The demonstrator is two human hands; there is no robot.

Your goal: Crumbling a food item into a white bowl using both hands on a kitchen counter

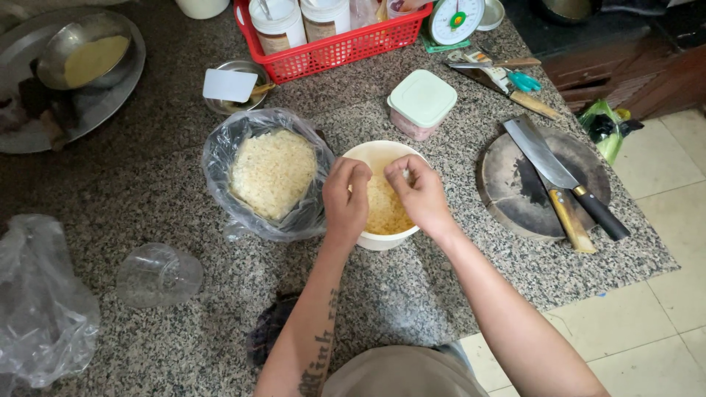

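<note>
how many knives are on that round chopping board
2: a broad cleaver with a black handle lying across the round chopping board, and a wooden-handled knife partly tucked beneath it.

Both arms are bare to the elbow and past it, with no sleeves, watch or rings in sight. The left hand (pixel 346 197) has short nails, as does the right hand (pixel 421 192). Below the left hand, dark script lettering is tattooed along the forearm. Nearer the body than that tattoo is a grey-beige garment, perhaps a shirt or shorts.
</note>
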